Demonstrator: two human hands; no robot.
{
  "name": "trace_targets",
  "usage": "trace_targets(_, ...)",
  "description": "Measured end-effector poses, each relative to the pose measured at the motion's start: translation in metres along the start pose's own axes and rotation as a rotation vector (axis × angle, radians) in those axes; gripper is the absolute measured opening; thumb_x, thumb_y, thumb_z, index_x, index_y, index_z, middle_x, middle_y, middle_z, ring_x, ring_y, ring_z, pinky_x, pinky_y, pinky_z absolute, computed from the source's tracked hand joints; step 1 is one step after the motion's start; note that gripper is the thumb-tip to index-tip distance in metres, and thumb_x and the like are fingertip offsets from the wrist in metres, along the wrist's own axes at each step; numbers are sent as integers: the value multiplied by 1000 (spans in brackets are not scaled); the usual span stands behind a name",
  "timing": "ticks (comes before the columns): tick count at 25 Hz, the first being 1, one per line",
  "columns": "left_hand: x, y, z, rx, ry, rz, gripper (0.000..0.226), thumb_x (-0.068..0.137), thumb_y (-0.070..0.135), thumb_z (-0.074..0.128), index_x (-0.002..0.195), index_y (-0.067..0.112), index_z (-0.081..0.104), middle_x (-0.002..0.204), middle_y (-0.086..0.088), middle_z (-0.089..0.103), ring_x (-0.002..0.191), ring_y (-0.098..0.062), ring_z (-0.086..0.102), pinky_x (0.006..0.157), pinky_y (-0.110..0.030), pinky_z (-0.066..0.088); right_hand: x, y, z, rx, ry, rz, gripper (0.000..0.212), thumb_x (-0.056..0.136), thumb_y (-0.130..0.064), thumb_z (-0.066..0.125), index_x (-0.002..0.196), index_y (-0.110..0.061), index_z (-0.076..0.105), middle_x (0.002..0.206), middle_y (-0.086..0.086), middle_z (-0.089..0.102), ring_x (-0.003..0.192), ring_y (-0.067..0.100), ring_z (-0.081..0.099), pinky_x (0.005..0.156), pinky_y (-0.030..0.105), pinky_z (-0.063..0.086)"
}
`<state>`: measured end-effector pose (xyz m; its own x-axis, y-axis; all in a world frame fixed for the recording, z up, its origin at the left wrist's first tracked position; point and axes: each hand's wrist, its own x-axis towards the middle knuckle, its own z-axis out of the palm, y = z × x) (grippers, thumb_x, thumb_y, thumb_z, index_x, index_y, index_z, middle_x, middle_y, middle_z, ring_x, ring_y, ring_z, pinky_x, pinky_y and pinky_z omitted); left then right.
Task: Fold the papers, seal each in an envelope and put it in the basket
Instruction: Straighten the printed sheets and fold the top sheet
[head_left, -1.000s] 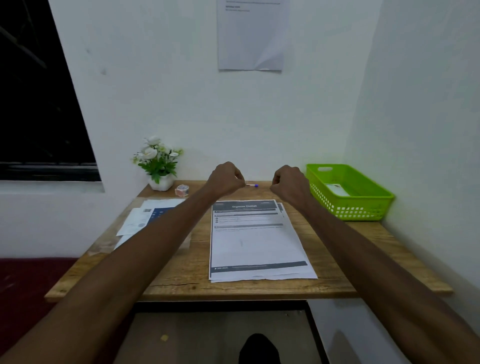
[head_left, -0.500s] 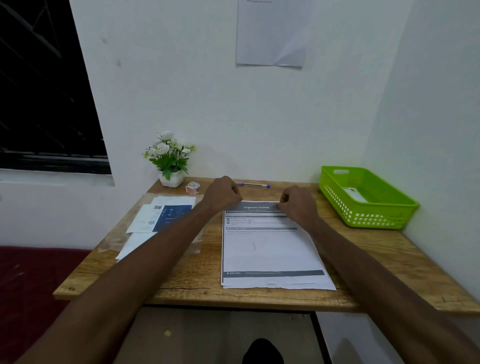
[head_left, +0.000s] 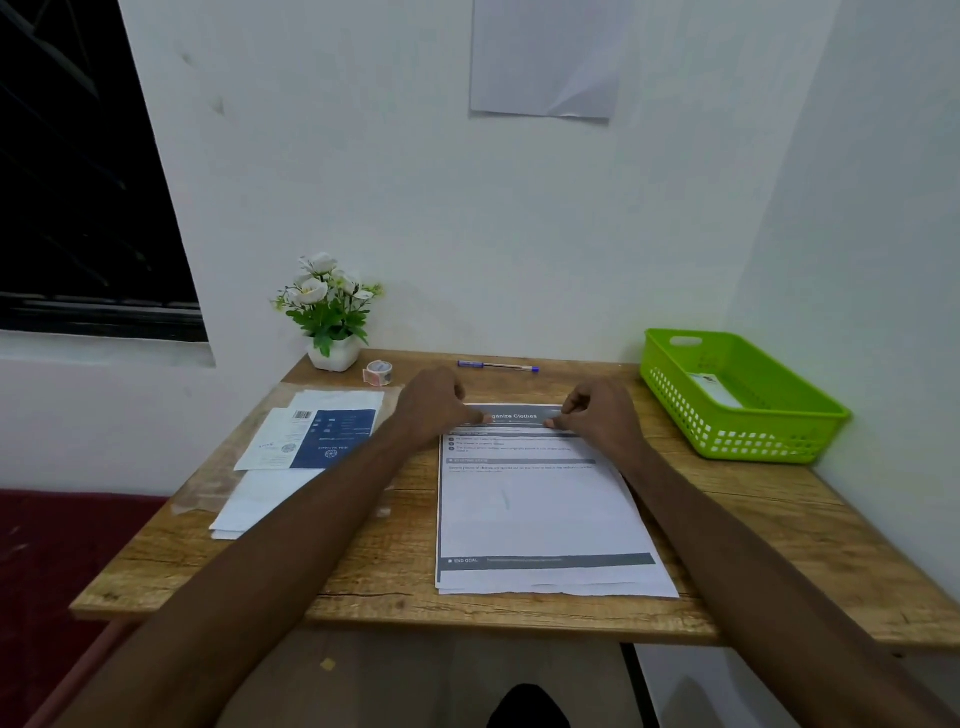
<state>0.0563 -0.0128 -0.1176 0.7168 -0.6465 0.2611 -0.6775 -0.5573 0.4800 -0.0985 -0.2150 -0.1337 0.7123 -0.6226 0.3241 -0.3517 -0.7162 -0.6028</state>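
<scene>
Both hands, left hand and right hand, pinch the top printed sheet at its far edge; folding starts, next bring it toward the near edge

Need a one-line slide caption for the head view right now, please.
Both hands, left and right, pinch the top sheet's far edge; green basket waits at right.

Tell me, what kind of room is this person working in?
Probably a small home or office corner set up as a desk. A wooden table sits against white walls, with printed papers, a pen, a potted flower plant and a green basket.
</scene>
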Motion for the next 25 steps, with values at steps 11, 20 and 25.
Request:
trace_targets(11, 11, -20, -4, -119, 62, -87, 24, 78, 21, 82, 98, 9, 75, 98, -2, 70, 92, -17, 64, 76, -32, 54, 3, 4, -1, 145, -17, 29, 33, 58, -22, 99, 73, -6, 74, 68, 5, 70, 64, 15, 60, 61, 29, 46)
trace_targets(20, 11, -25, -6, -258, 96, -133, 19, 79, 1, 77, 98, 4, 77, 96, -10, 75, 83, -22, 69, 79, -38, 60, -1, 3, -8, 203, 46, 93, 35, 57, -12, 99, 79, -4, 72, 76, 6, 70, 65, 16, 59, 57, 25, 42)
trace_targets(25, 12, -29, -7, -383, 49, -205, 25, 72, 1, 86, 95, 4, 76, 94, -10, 75, 85, -28, 73, 84, -46, 62, -2, 4, -11, 227, 33, 173, 48, 53, -12, 101, 88, 1, 70, 88, 12, 71, 78, 23, 63, 69, 38, 54)
